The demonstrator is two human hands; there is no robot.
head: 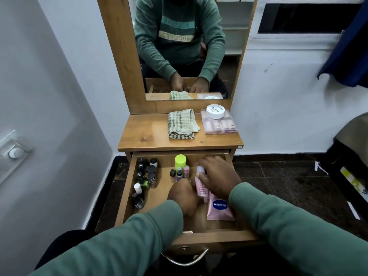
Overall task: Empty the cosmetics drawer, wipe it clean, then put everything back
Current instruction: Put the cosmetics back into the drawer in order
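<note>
The wooden drawer [127, 188] is pulled open under the dresser top. Both my hands are inside it. My right hand [218, 177] grips a pink tube with a white cap [201, 189] at its upper end. My left hand [184, 196] is curled down beside that tube; what its fingers hold is hidden. A pink Vaseline tube [219, 208] lies under my right wrist. Several dark nail polish bottles [143, 180] stand along the drawer's left side. A lime-capped bottle [180, 161] and small bottles [180, 173] stand at the back.
On the dresser top [143, 134] lie a folded checked cloth [182, 124] and a clear box of pink bottles [219, 124] with a white jar [215, 111] on it. A mirror [185, 46] rises behind. A wall stands close on the left; dark floor lies on the right.
</note>
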